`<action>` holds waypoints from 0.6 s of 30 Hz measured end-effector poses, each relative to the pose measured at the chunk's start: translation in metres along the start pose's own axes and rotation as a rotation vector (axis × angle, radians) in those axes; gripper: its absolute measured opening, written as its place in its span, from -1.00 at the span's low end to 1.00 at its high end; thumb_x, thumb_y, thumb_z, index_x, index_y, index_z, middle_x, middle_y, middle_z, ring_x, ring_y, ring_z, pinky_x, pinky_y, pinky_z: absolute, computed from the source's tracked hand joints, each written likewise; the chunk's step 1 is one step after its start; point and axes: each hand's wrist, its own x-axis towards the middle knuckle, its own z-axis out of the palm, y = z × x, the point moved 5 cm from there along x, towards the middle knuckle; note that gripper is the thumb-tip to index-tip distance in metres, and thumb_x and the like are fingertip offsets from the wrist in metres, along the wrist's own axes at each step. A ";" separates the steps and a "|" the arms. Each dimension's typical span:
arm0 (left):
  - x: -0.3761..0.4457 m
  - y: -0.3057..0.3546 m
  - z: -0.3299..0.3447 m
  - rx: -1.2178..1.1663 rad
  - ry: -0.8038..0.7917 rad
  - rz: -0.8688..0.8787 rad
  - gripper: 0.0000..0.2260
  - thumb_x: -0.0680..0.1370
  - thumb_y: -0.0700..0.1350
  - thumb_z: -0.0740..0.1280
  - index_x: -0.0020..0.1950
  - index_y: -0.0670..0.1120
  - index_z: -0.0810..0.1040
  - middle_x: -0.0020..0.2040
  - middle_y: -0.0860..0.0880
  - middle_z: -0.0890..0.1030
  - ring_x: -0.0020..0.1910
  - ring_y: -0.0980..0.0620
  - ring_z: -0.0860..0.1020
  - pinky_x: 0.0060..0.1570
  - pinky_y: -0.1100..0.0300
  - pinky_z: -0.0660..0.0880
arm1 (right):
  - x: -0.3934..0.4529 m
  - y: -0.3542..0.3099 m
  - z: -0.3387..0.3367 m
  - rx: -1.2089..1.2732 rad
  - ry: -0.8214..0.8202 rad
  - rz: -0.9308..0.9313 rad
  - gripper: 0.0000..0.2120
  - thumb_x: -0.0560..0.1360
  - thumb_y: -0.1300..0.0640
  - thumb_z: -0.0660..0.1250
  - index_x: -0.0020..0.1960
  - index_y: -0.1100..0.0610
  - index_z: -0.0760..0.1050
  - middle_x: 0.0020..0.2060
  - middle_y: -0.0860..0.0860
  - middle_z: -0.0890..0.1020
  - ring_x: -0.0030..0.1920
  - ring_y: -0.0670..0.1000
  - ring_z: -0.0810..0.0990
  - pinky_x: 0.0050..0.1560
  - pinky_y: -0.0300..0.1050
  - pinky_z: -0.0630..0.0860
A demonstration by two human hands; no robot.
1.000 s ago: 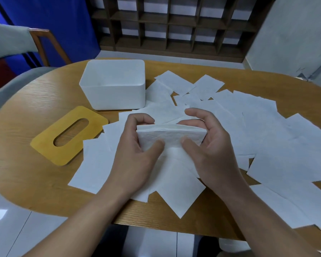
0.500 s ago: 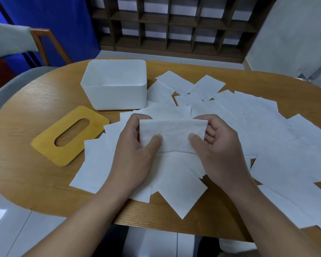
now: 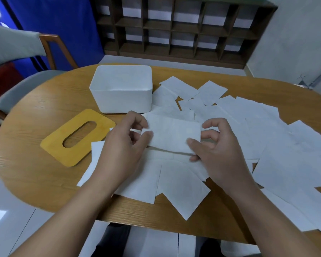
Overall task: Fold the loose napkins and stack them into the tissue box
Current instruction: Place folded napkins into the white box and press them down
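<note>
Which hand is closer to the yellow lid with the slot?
The left hand. It holds the left end of the folded napkin, just right of the yellow lid. The right hand holds the napkin's far end, farther away.

Single head-worn wide-angle view, close above the oval light-wood table. Looks forward and down over its near edge; edges bow. Far end takes in the dark wooden cubby shelf.

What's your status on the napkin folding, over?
Left hand and right hand pinch folded napkin. Tissue box open, lid off. Nothing blocking.
</note>
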 end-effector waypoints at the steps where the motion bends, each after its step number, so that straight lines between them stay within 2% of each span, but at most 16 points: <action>1: 0.001 -0.002 0.000 -0.019 -0.010 -0.015 -0.86 0.64 -0.10 0.53 0.08 0.08 0.61 0.00 0.09 0.63 -0.21 -0.13 0.67 -0.22 0.19 0.43 | -0.001 -0.001 0.000 -0.011 0.023 -0.021 -0.70 0.62 0.11 0.55 0.23 -0.01 0.48 0.09 0.02 0.71 -0.24 0.06 0.80 -0.25 -0.34 0.60; 5: 0.002 -0.003 -0.003 -0.126 -0.008 -0.036 -0.90 0.60 -0.12 0.59 0.01 0.03 0.70 0.01 0.00 0.69 -0.28 -0.08 0.56 -0.31 0.31 0.39 | -0.004 -0.008 0.000 -0.002 0.093 -0.058 -0.86 0.62 0.21 0.54 0.07 0.08 0.58 -0.05 0.05 0.68 -0.30 0.13 0.78 -0.25 -0.36 0.59; 8: 0.004 0.000 -0.011 -0.181 0.002 -0.009 -0.91 0.60 -0.16 0.58 -0.04 -0.01 0.72 -0.15 0.01 0.68 -0.30 0.02 0.51 -0.29 0.25 0.41 | -0.005 -0.015 0.002 0.049 0.122 -0.061 -0.91 0.61 0.21 0.55 0.05 0.09 0.66 -0.05 0.01 0.70 -0.27 0.08 0.80 -0.22 -0.40 0.58; 11: 0.011 0.004 -0.022 -0.158 0.036 0.023 -0.93 0.61 -0.11 0.57 -0.01 0.04 0.73 -0.26 0.05 0.58 -0.31 0.05 0.46 -0.29 0.20 0.39 | -0.001 -0.028 0.012 0.098 0.171 -0.082 -0.90 0.60 0.21 0.57 0.06 0.08 0.68 0.00 -0.02 0.72 -0.23 0.00 0.81 -0.19 -0.41 0.57; 16: 0.035 0.014 -0.046 -0.068 0.203 0.155 -0.93 0.65 -0.10 0.52 0.04 0.07 0.70 -0.01 0.06 0.69 -0.12 -0.03 0.63 -0.13 0.00 0.59 | 0.024 -0.058 0.037 0.144 0.200 -0.119 -0.89 0.59 0.16 0.58 0.07 0.03 0.70 0.03 -0.05 0.73 -0.16 0.00 0.82 -0.10 -0.30 0.61; 18: 0.046 0.018 -0.059 -0.055 0.254 0.184 -0.93 0.66 -0.13 0.50 0.05 0.05 0.71 0.05 0.08 0.70 -0.06 -0.02 0.65 -0.07 0.03 0.61 | 0.039 -0.076 0.047 0.142 0.201 -0.167 -0.89 0.59 0.16 0.58 0.08 0.05 0.69 0.05 -0.05 0.72 -0.17 0.00 0.82 -0.11 -0.30 0.62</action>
